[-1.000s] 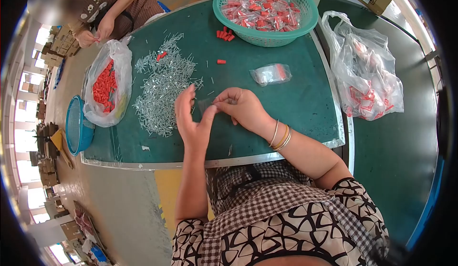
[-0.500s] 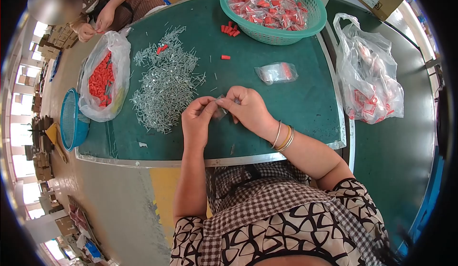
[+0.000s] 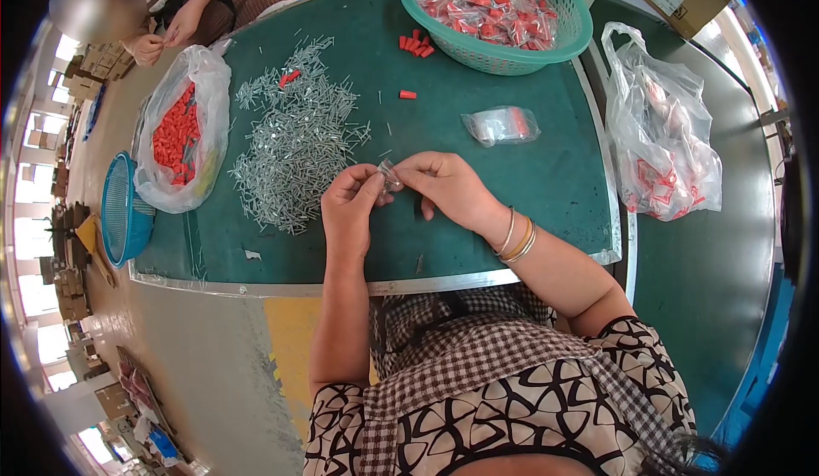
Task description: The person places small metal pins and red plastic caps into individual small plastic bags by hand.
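My left hand (image 3: pixel 348 211) pinches the left side of a small clear plastic bag (image 3: pixel 388 175) above the green table. On the bag's other side, the thumb and fingers of my right hand (image 3: pixel 452 188) are closed on its edge. Whether anything is inside the bag is too small to make out. A heap of metal screws or nails (image 3: pixel 294 156) lies left of my hands. One red plug (image 3: pixel 408 95) lies beyond them, and a clear packet with a red end (image 3: pixel 502 125) rests to the right.
A green basket (image 3: pixel 495 60) full of bagged red pieces stands at the back, loose red plugs (image 3: pixel 416 45) beside it. On the left are a plastic bag of red plugs (image 3: pixel 177 139) and a blue basket (image 3: pixel 119 220). A white carrier bag (image 3: pixel 661 135) lies right. A co-worker's hands (image 3: pixel 171 32) are at far left.
The small bag shows more between my fingertips, and my right fingers have shifted along its edge. The co-worker's hands have moved slightly. The whole view has shifted a little.
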A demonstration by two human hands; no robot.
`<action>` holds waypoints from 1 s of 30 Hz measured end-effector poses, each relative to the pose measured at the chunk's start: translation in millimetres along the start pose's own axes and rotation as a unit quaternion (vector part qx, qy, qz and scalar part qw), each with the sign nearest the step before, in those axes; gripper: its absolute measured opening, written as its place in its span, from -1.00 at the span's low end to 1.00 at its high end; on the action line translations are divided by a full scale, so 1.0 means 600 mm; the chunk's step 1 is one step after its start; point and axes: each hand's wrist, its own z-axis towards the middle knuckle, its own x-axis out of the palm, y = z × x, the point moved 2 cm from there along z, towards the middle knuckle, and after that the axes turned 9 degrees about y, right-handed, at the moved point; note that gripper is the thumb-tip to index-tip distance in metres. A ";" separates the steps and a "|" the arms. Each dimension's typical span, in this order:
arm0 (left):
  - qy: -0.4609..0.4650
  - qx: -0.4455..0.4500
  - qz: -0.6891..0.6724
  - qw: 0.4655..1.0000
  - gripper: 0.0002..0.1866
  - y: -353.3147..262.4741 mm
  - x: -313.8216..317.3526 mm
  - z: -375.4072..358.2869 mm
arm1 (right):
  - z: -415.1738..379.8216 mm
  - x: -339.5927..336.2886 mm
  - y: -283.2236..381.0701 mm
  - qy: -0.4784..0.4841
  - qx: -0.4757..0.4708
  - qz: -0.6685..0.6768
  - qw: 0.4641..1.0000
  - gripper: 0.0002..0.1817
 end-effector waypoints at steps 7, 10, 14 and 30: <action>0.004 0.004 0.027 1.000 -0.89 0.002 -0.006 0.000 | -0.005 0.000 0.009 -0.002 0.009 -0.070 0.997 -0.80; -0.023 0.069 0.108 0.991 -0.87 0.001 -0.005 0.001 | -0.008 0.002 0.014 -0.041 -0.009 -0.120 0.992 -0.83; -0.077 0.264 0.383 0.882 -0.82 -0.015 0.008 -0.008 | -0.007 0.000 0.017 -0.126 -0.182 -0.315 0.923 -0.82; -0.063 0.238 0.374 0.894 -0.85 -0.006 0.030 -0.011 | -0.003 -0.003 0.006 -0.037 -0.142 -0.238 0.960 -0.83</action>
